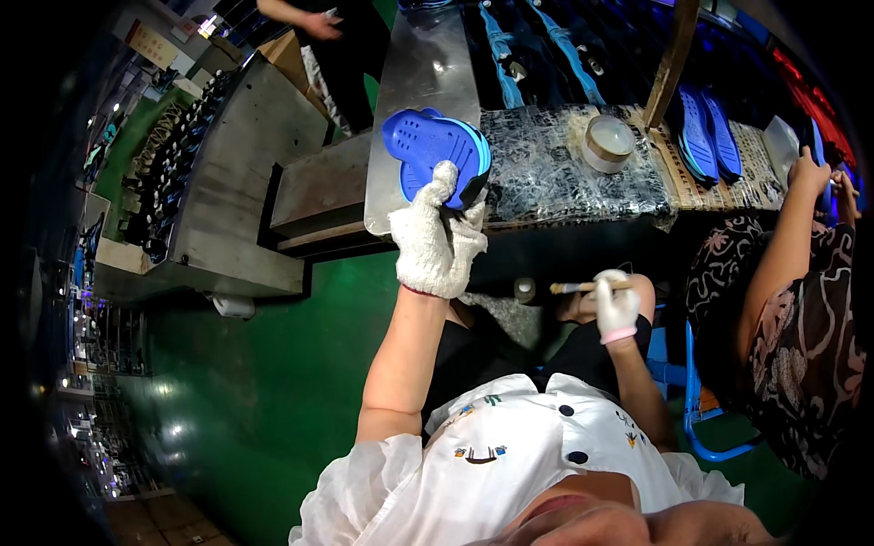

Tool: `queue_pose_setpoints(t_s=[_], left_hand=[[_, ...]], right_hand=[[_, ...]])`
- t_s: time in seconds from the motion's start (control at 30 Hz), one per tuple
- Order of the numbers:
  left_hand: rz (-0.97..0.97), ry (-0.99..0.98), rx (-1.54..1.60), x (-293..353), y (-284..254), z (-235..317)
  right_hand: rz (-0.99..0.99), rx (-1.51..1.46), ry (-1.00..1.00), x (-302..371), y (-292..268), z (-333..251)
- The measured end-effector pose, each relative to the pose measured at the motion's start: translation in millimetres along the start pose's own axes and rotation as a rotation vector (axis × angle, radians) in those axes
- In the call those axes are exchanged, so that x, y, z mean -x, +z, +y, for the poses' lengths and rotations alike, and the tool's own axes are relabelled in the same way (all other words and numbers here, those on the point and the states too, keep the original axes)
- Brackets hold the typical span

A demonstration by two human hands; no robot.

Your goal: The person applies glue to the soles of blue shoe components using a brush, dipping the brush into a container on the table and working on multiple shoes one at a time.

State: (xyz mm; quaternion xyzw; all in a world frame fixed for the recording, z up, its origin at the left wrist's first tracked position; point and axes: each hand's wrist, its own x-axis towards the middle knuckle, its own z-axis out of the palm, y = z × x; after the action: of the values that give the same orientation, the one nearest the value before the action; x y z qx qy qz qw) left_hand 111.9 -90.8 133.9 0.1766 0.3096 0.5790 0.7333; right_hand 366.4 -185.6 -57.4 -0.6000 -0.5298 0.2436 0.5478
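Observation:
My left hand (437, 238), in a thick white knit glove, is closed on a pair of blue shoe soles (428, 141) with light blue edges. It grips them at one end, thumb on top, above the bare metal end of the worktable (387, 196). The soles overlap, and the fingers beneath them are hidden. Over my right thigh, my right hand (616, 308) in a thin white glove is closed around a brush (574, 288) with a wooden handle, its tip pointing left. A small pale container (524, 290) stands near the brush, below the table edge.
On the plastic-wrapped table part (537, 182) stands a round tub (608, 144). More blue soles (699, 136) lie farther right, beside a wooden post (669, 68). A co-worker (774, 264) sits at my right, another person (341, 55) stands beyond the table. Dark straps with blue strips (501, 45) lie behind.

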Motion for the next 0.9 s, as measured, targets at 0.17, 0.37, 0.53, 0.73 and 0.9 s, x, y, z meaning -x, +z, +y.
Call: queue_pose_setpoints(t_s=[0.17,0.37,0.53,0.73,0.9], left_hand=[[-0.032,-0.135,-0.099,0,19,-25],[-0.118,-0.162,-0.605,7,76,-96],[-0.567,-0.358,-0.751,-18,118,-177],[-0.590,-0.168,-0.864,-114,211,-268],[-0.541,-0.159,-0.726,-144,243,-268]], right_hand=[[-0.239,0.269,0.141,23,10,22],[-0.220,0.200,0.301,18,11,42],[-0.307,0.451,0.277,16,20,61],[-0.202,0.206,0.346,12,14,69],[-0.231,0.040,0.468,6,11,64]])
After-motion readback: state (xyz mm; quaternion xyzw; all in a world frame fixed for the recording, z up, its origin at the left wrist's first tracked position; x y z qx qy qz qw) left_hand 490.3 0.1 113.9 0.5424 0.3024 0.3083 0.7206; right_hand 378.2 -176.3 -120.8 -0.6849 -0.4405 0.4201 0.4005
